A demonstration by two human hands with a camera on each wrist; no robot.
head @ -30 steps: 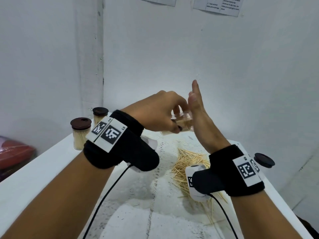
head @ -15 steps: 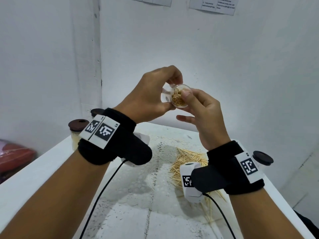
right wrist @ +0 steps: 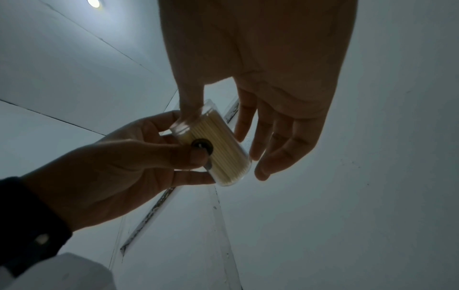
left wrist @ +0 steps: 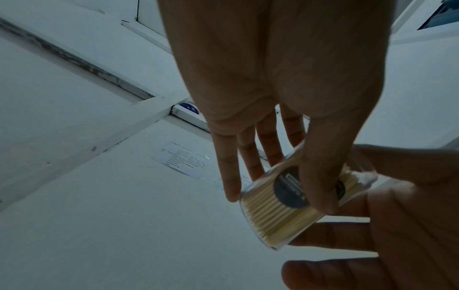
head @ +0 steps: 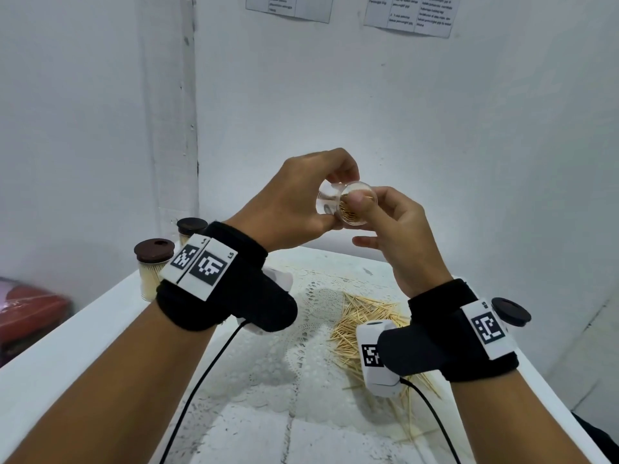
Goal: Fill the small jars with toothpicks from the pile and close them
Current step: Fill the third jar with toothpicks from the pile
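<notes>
A small clear jar (head: 351, 205) packed with toothpicks is held up in the air, lying on its side with its open mouth towards me. My left hand (head: 330, 200) grips its body between thumb and fingers; the thumb crosses a dark label (left wrist: 288, 188). My right hand (head: 371, 212) presses its thumb (head: 360, 199) on the toothpick ends at the mouth, while its other fingers (right wrist: 263, 141) stay loosely straight beside the jar (right wrist: 218, 145). The toothpick pile (head: 361, 316) lies on the table below. A loose dark lid (head: 510, 311) sits at the right edge.
Two filled jars with brown lids (head: 154, 266) (head: 191, 227) stand at the table's back left. A white lace mat (head: 301, 333) covers the middle of the white table (head: 83, 329). Walls close in behind and to the right. A red object (head: 30, 313) lies off the left side.
Both hands have lifted the jar higher and tipped its mouth towards me. The right hand, flat against the jar a second ago, now has its thumb on the mouth.
</notes>
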